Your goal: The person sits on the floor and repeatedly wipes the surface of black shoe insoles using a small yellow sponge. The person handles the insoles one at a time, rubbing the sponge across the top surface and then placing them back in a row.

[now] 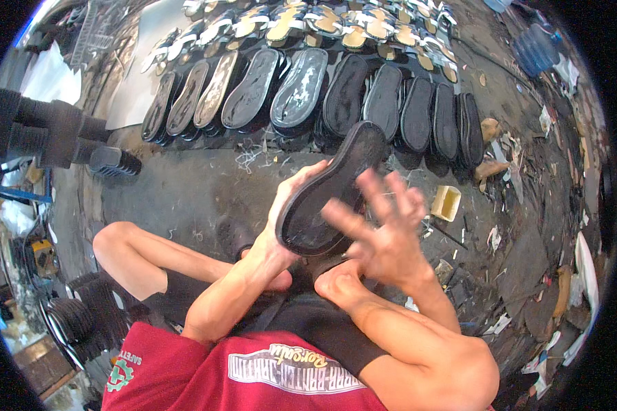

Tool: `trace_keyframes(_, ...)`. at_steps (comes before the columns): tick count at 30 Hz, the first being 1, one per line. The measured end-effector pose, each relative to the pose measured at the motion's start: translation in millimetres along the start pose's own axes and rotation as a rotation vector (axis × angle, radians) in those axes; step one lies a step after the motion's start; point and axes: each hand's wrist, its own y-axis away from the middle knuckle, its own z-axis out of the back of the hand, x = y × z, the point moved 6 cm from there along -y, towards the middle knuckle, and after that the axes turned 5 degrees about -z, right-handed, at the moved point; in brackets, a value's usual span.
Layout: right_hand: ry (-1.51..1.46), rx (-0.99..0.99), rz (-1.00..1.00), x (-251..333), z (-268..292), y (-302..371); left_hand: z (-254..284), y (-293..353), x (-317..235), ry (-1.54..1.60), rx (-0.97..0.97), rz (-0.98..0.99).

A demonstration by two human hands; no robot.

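Note:
My left hand (277,222) grips a black sandal sole (314,211) by its left edge and holds it slanted above my lap, its broad inner face toward me. Over the right side of that sole hovers my right hand (389,240), with fingers spread and smeared by motion. I cannot tell whether its fingertips touch the sole. Beyond my hands, a row of stacked black soles (253,92) stands on the floor, several of them with a wet-looking shine.
Behind the soles lie rows of strapped sandals (288,24). A small yellowish container (445,203) sits to the right, near scraps (507,322) littering the floor. Dark stacked pieces (41,130) stand at the left. A blue water jug (536,51) is at the far right.

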Motion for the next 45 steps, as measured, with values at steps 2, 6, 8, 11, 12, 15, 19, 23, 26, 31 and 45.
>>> trace_keyframes(2, -0.007, -0.001, -0.013, -3.8, -1.0, -4.1, 3.6, 2.3, -3.5, 0.029, 0.015, -0.004)
trace_keyframes(6, -0.107, -0.002, 0.231, 34.9, -5.0, 10.8, 10.8, -3.4, -1.4, 0.107, 0.024, 0.042)
trace_keyframes(8, -0.056, -0.045, 0.030, -7.2, 0.6, -16.1, 2.2, 7.8, -1.0, 0.050, -0.021, 0.037)
trace_keyframes(11, -0.181, 0.040, 0.046, 7.9, -5.3, -10.4, 16.4, 3.1, 0.0, -0.055, -0.099, -0.039)
trace_keyframes(12, -0.277, 0.103, 0.150, 24.8, -4.7, -2.0, 25.0, -2.0, -0.9, -0.056, -0.107, -0.074)
trace_keyframes(15, -0.417, 0.027, 0.105, 11.4, 3.1, -12.8, 49.5, -17.4, -10.8, -0.138, -0.250, -0.203)
trace_keyframes(19, -1.239, 0.114, -0.557, -35.7, -36.4, 8.6, 21.0, -26.2, -3.5, -0.361, -0.245, -0.358)
trace_keyframes(23, -1.287, 0.153, -0.662, -29.3, -52.9, 24.2, 19.8, -32.7, 7.2, -0.615, -0.108, -0.541)
trace_keyframes(26, -1.425, 0.108, -0.691, -46.6, -60.3, 34.2, 11.1, -38.2, 16.3, -0.705, -0.076, -0.513)
trace_keyframes(31, -1.750, -0.076, -0.753, -96.1, -52.7, 43.9, -3.4, -58.5, 19.7, -0.923, 0.183, -0.354)
trace_keyframes(45, -0.082, -0.611, -0.877, -283.1, -70.4, 1.9, 44.4, -39.9, 22.8, -2.059, 0.086, -0.680)
